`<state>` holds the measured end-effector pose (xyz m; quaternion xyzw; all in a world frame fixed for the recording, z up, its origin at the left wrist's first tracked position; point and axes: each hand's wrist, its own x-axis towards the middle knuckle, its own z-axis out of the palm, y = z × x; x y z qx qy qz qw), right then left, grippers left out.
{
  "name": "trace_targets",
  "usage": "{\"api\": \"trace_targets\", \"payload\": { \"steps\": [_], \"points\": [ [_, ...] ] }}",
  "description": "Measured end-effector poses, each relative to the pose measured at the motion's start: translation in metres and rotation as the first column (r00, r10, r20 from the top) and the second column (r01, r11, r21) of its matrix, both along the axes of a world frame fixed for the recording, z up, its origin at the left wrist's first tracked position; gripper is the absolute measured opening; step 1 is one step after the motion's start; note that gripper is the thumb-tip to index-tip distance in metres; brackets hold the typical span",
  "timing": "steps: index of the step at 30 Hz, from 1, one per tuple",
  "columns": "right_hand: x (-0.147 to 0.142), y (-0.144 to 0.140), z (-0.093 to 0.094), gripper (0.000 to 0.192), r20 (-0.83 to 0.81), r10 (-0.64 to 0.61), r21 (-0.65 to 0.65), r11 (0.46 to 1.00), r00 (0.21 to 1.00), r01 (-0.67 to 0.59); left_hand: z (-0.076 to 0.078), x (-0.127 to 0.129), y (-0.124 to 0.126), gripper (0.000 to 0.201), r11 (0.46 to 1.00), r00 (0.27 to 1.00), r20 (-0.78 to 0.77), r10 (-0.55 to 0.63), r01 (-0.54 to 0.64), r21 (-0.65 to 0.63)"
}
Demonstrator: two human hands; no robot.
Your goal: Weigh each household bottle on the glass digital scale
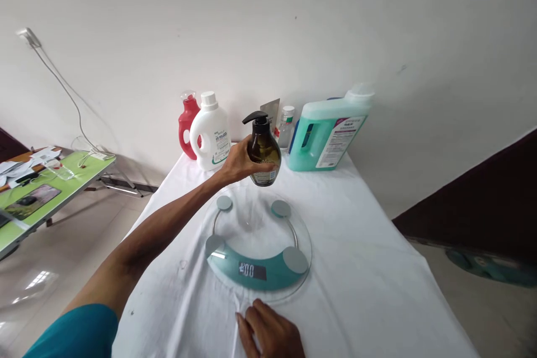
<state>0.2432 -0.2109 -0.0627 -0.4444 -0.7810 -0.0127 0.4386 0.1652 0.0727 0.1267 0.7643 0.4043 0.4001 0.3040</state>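
The pump bottle (pixel 263 151), dark brown with a black pump head, is held in the air above the far edge of the round glass scale (pixel 257 246), between the scale and the row of containers at the wall. The left hand (pixel 238 163) is wrapped around its left side, fingers closed on the body, the arm reaching in from the lower left with a teal sleeve (pixel 75 333) at the frame's edge. The right hand (pixel 271 333) lies flat and loosely spread on the cloth just in front of the scale, holding nothing; its wrist is cut off by the bottom edge. The scale's display shows digits too small to read surely. Behind the bottle stand a red jug (pixel 187 126), a white detergent bottle (pixel 211 133), a small clear bottle (pixel 286 126) partly hidden, and a large green jug (pixel 329 131). The table (pixel 369 268) is covered with a wrinkled white cloth and stands against a plain white wall. A green desk (pixel 46 193) with papers stands at the left over a tiled floor.
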Motion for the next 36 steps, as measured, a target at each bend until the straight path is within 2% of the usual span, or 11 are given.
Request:
{"api": "trace_targets", "payload": {
  "steps": [2,4,9,13,19,30,33,36],
  "points": [
    [-0.002,-0.002,0.011,0.034,-0.004,-0.013,-0.024,1.000,1.000,0.013,0.005,-0.017,-0.030,0.051,0.999,0.999,-0.010,-0.039,0.039,-0.017],
    [-0.004,-0.005,0.018,0.033,0.011,-0.032,-0.014,0.999,0.999,0.032,0.002,-0.031,-0.054,0.053,0.995,0.997,-0.011,-0.073,0.072,-0.064],
    [-0.006,-0.009,0.018,0.035,0.048,-0.064,0.022,0.998,0.997,0.063,-0.020,-0.047,-0.086,0.056,0.989,0.994,-0.024,-0.106,0.103,-0.110],
    [-0.008,-0.009,0.015,0.036,0.071,-0.081,0.044,0.996,0.994,0.078,-0.034,-0.051,-0.091,0.055,0.988,0.993,-0.052,-0.108,0.102,-0.115],
    [-0.010,-0.008,0.017,0.036,0.061,-0.087,0.051,0.995,0.994,0.084,-0.046,-0.054,-0.093,0.055,0.991,0.991,-0.079,-0.106,0.098,-0.095],
    [-0.009,-0.009,0.016,0.036,0.093,-0.091,0.048,0.995,0.991,0.087,-0.050,-0.057,-0.092,0.061,0.986,0.989,-0.071,-0.129,0.120,-0.116],
    [-0.009,-0.010,0.017,0.037,0.102,-0.086,0.046,0.996,0.991,0.082,-0.051,-0.063,-0.092,0.070,0.980,0.987,-0.018,-0.157,0.154,-0.130],
    [-0.009,-0.010,0.016,0.037,0.090,-0.085,0.043,0.996,0.992,0.081,-0.058,-0.076,-0.088,0.077,0.967,0.974,0.137,-0.182,0.202,-0.153]
  ]
}}
